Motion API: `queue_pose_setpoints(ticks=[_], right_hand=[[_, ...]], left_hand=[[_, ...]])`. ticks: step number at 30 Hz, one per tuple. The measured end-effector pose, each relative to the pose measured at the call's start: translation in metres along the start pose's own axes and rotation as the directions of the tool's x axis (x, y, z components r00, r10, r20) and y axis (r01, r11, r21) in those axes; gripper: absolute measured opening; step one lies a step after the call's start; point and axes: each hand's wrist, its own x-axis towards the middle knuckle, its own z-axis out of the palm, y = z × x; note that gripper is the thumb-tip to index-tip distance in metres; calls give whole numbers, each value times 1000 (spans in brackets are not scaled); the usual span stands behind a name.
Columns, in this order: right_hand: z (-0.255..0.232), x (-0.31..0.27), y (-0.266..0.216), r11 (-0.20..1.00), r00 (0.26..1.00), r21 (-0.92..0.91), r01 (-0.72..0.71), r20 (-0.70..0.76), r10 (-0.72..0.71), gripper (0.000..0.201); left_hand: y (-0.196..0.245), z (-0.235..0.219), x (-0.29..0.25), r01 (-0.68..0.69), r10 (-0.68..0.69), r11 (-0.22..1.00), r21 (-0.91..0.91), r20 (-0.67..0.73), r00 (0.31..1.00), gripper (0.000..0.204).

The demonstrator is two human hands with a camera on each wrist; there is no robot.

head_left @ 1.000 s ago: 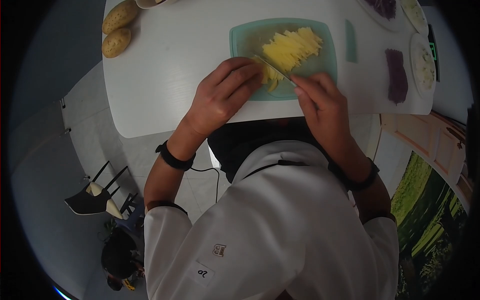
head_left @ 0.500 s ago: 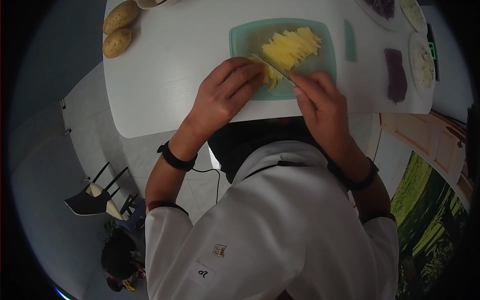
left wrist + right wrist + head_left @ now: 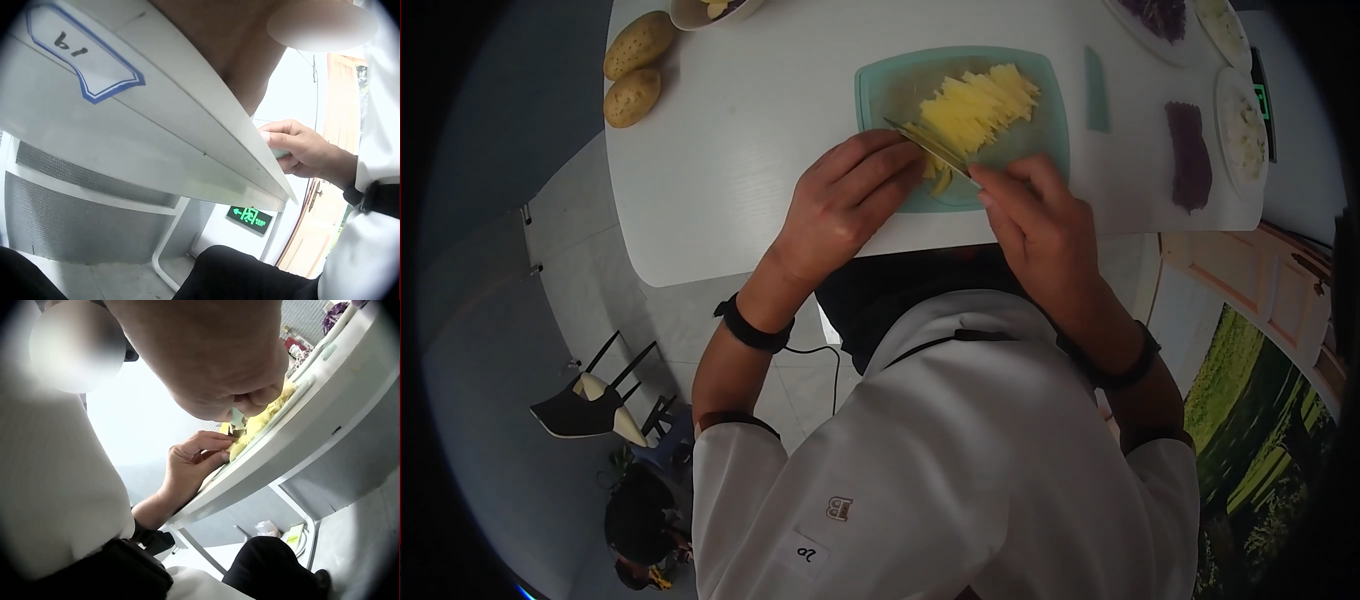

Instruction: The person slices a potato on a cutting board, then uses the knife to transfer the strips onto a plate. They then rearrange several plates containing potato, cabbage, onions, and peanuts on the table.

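Observation:
A green cutting board (image 3: 1040, 125) on the white table carries a pile of yellow strips (image 3: 975, 108), with a few more strips nearer the person. My right hand (image 3: 1045, 220) grips a knife (image 3: 945, 152), its blade slanting up and left over the smaller group. Curled fingers of my left hand (image 3: 840, 200) hold the yellow piece at the board's lower left, beside the blade; the piece is mostly hidden. In the right wrist view, my left hand (image 3: 190, 465) pinches at the yellow food (image 3: 237, 450) below my right hand (image 3: 225, 369).
Two potatoes (image 3: 638, 45) lie at the table's left, near a bowl (image 3: 718, 12). Right of the board are a green blade-shaped piece (image 3: 1097, 90), a purple strip (image 3: 1188, 158) and plates with white (image 3: 1245, 135) and purple food (image 3: 1155, 18).
The board and table sit slightly lower in the head view. The knife tip has shifted a little left, and a yellow strip now shows along the blade. Both hands keep their holds.

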Motion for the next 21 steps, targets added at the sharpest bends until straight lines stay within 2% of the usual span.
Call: queue_pose_setpoints(ticks=[11,21], right_hand=[[-2,-1,-5,998,1000,-60,8,21,-6,31],[5,3,-5,994,998,-104,-23,58,29,25]], left_hand=[[1,0,3,6,-6,1000,-1,-4,1000,28],[0,0,1,16,-16,999,-28,0,1000,29]])
